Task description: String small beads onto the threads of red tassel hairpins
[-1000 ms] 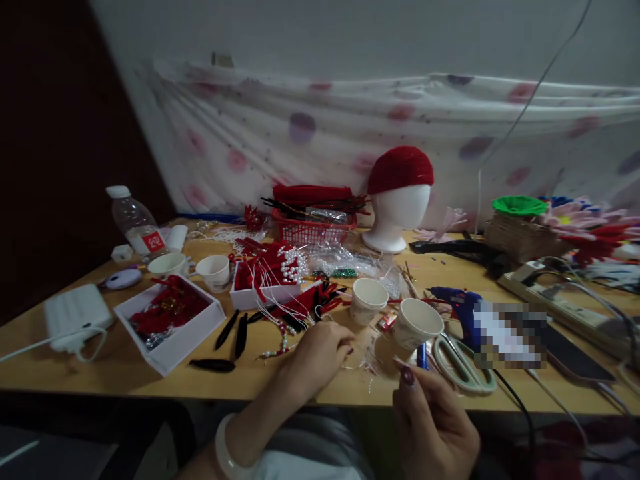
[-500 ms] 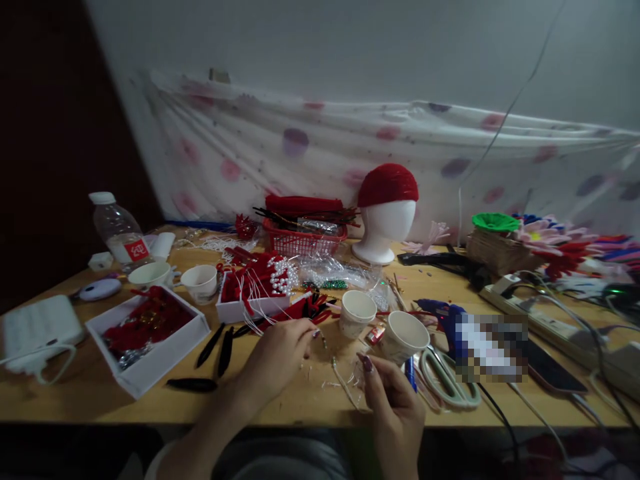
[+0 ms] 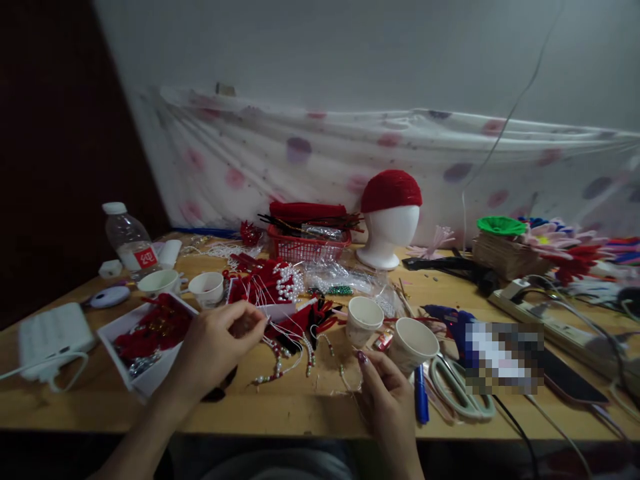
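Note:
My left hand (image 3: 227, 333) is closed in a pinch over the front of a white box of pearl-tipped red pieces (image 3: 267, 283). White cords run at its fingertips, and bead strands (image 3: 270, 379) of white and red beads hang or lie just beyond it; which cords it grips is partly unclear. Further right, my right hand (image 3: 387, 387) pinches a thin beaded string (image 3: 344, 379) with thumb and forefinger. That string trails left over the wooden table (image 3: 280, 417). Two paper cups, a nearer one (image 3: 415, 340) and another (image 3: 364, 317), stand just past the right hand.
An open white box (image 3: 123, 367) of red pieces sits at left, by a white power bank (image 3: 55, 340). Scissors (image 3: 463, 393), a blue marker (image 3: 421, 393) and a glue gun (image 3: 453, 327) lie at right. Behind stand a red basket (image 3: 307, 247) and a foam head (image 3: 390, 233).
My left hand has moved left, away from the right hand, and bead strands now show beside it. The right hand still pinches its string. The whole view has shifted slightly.

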{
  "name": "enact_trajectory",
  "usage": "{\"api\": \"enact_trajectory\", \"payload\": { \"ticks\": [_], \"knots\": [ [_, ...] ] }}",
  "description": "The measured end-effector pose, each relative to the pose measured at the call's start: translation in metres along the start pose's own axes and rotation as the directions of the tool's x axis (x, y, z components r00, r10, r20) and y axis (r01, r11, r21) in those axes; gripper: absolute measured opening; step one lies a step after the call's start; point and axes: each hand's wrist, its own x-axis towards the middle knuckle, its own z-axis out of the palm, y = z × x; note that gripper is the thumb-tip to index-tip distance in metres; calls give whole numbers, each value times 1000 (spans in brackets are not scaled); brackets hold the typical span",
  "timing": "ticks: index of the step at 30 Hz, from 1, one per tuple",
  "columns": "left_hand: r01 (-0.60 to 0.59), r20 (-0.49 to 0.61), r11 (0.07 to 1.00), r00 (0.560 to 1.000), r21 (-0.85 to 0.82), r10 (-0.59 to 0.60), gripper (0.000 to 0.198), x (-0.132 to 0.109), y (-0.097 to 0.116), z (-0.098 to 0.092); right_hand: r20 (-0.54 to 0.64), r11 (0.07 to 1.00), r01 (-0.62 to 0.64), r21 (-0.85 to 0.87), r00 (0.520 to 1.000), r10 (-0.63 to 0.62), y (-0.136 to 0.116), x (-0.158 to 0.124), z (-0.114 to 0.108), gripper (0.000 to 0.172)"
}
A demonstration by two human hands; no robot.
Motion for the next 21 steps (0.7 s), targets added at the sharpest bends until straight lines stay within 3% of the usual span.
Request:
{"api": "enact_trajectory", "payload": {
  "ticks": [3,8,21],
  "knots": [
    [-8,-23,999,1000,50,10,15,6,-8,-11,61,999,-54,-4,997,54,-2,1,0,37],
    [13,-9,997,1000,82,-13,15,9,-19,-15,87,998,-39,-58,995,44,-3,1,-1,38],
    [40,26,992,999,124,-43,22,17,-23,-27,131,995,-48,-84,990,59,-4,0,0,40]
  ]
}}
